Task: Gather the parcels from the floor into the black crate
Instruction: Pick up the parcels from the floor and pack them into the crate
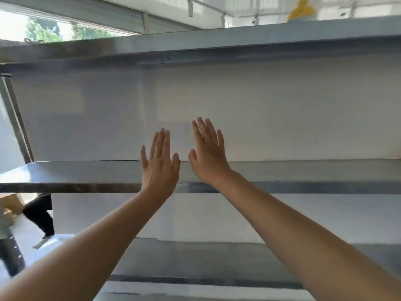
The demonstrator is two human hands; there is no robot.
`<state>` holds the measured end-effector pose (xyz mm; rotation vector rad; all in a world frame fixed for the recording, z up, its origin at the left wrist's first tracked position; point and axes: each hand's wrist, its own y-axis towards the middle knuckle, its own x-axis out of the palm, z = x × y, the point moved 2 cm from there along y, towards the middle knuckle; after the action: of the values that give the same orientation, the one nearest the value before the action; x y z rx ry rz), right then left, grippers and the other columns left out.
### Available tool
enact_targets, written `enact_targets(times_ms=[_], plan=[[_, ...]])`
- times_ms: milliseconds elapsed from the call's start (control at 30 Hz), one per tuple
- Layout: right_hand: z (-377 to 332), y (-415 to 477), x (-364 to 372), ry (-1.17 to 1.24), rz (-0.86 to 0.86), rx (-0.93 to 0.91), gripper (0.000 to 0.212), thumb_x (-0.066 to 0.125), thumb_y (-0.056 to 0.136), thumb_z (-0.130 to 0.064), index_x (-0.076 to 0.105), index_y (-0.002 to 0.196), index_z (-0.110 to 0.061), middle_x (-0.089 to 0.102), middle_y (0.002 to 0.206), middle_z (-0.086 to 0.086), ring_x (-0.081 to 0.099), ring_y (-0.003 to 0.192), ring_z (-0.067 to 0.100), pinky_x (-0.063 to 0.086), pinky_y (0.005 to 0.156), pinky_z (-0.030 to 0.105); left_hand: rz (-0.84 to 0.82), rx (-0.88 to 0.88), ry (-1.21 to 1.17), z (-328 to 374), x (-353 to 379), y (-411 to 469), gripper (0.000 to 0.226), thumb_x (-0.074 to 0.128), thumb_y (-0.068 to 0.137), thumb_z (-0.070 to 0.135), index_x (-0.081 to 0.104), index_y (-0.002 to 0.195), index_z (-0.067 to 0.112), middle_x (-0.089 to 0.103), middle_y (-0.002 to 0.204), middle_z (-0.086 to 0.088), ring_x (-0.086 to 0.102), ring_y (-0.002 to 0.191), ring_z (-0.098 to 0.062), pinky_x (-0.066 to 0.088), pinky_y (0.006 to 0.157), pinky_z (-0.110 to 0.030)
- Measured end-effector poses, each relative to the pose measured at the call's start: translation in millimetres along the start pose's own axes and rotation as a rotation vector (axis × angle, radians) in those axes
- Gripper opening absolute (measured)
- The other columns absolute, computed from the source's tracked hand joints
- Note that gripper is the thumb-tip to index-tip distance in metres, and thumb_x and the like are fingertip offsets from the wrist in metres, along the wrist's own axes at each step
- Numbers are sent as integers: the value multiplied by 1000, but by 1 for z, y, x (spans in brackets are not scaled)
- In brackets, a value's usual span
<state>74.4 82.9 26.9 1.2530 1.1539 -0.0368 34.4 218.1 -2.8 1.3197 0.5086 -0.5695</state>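
Observation:
My left hand (159, 164) and my right hand (207, 153) are both raised in front of me, side by side, with fingers straight and spread and the backs toward the camera. Neither holds anything. They hover in front of a metal shelf rack, at the level of its middle shelf (86, 174). No parcel and no black crate appears in the head view.
The metal rack fills the view, with an upper shelf (217, 42), the middle shelf and a lower shelf (217, 281) against a white wall. A yellow object (300, 9) sits on top at the right. Another person's legs in dark trousers (41, 213) show at the lower left.

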Motion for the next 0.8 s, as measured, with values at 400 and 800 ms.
enact_targets(times_ms=[400, 800], plan=[[106, -165, -65, -232, -83, 430, 73, 40, 103, -26, -5, 156, -7, -10, 165, 8, -16, 151, 22, -11, 122, 39, -283, 309, -337, 150, 80, -71, 61, 24, 104, 31, -2, 158, 17, -7, 165, 3, -8, 151, -10, -6, 121, -45], [181, -420, -259, -606, -76, 1004, 75, 39, 101, -30, -8, 156, -8, -13, 165, 6, -16, 151, 21, -9, 122, 46, -485, 626, -718, 403, 51, -232, 60, 29, 104, 27, 4, 158, 15, 0, 166, 1, -2, 152, -13, -5, 120, -48]])
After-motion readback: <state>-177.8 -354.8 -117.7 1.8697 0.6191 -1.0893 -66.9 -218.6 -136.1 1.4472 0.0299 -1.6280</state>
